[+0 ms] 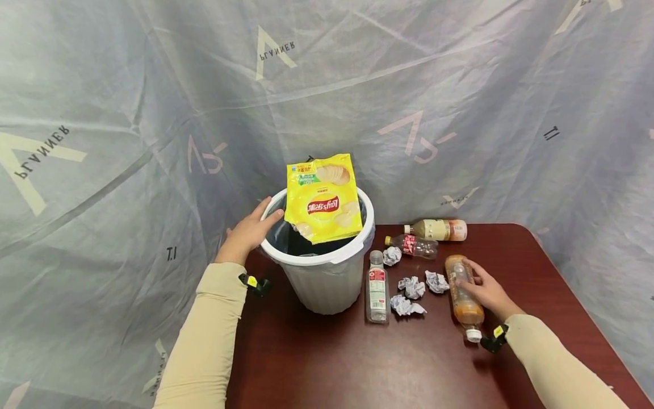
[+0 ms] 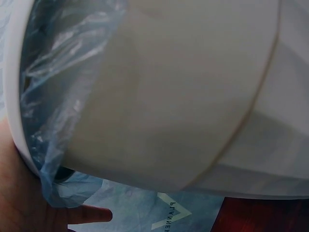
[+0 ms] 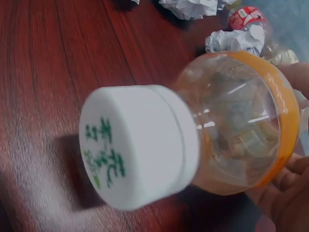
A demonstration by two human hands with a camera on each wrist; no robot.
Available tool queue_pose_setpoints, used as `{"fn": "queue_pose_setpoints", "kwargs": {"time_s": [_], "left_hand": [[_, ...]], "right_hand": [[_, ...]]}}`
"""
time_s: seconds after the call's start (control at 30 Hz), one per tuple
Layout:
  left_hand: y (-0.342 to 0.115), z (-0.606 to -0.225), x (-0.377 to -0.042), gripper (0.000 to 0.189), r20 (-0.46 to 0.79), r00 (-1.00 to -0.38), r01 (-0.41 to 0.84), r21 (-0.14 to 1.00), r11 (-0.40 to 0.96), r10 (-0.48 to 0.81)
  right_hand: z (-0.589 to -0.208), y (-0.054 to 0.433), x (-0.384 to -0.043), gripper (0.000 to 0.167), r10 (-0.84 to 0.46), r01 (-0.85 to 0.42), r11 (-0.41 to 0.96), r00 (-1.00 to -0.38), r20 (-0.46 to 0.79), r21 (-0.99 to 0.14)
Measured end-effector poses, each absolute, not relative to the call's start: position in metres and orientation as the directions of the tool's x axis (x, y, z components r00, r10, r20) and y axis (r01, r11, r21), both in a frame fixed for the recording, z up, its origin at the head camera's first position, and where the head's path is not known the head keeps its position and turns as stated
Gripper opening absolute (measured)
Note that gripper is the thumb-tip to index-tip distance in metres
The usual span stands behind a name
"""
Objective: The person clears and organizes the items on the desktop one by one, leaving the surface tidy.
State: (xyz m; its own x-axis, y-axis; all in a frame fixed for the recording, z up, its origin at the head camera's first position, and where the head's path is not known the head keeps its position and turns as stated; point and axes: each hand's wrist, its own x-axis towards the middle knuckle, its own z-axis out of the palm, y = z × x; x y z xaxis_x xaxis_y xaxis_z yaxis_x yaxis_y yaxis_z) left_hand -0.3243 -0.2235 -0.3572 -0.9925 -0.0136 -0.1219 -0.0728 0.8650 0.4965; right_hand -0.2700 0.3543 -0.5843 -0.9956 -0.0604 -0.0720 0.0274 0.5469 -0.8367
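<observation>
Our left hand on the white bin, right hand round the amber bottle

Biggest first: we've a grey drape behind the dark-red surface, prob. hung as a plain backdrop. The white bin stands upright toward the surface's far-left corner, w/ a filmy liner folded out over its rim, presumably so the plastic can't slip in. Our left hand lies on the rim's left side, visible fingers fairly straight, prob. to steady the bin; can't tell if it's pinching, b/c some digits are hidden. A yellow chip bag leans in the bin's mouth, one end above the far rim, likely b/c it's too wide to drop flat.

Next, the amber bottle, btwn the paper balls and the surface's right edge. Our right hand is curled round its middle, prob. the easiest hold on a long body; its white cap aims toward the near edge. Can't tell if it's clear of the surface.

Cream-label bottle lies nr the far edge, red-label bottle just in front, clear bottle beside the bin; all on their sides, so no toppling. Smallest: those four balls, crumpled, prob. for compactness.
</observation>
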Motion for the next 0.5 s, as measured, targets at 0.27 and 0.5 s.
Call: {"fn": "queue_pose_setpoints", "kwargs": {"time_s": [0.27, 0.5], "left_hand": [[-0.223, -0.357, -0.324, 0.085, -0.123, -0.992, -0.078, 0.495, 0.865, -0.019], [-0.224, -0.357, -0.324, 0.088, -0.124, -0.992, -0.078, 0.488, 0.869, -0.02]], "right_hand": [[-0.587, 0.355, -0.273, 0.084, -0.051, 0.041, 0.559, -0.995, -0.084, -0.828], [-0.563, 0.358, -0.289, 0.08, -0.024, -0.003, 0.526, -1.0, -0.011, -0.851]]}}
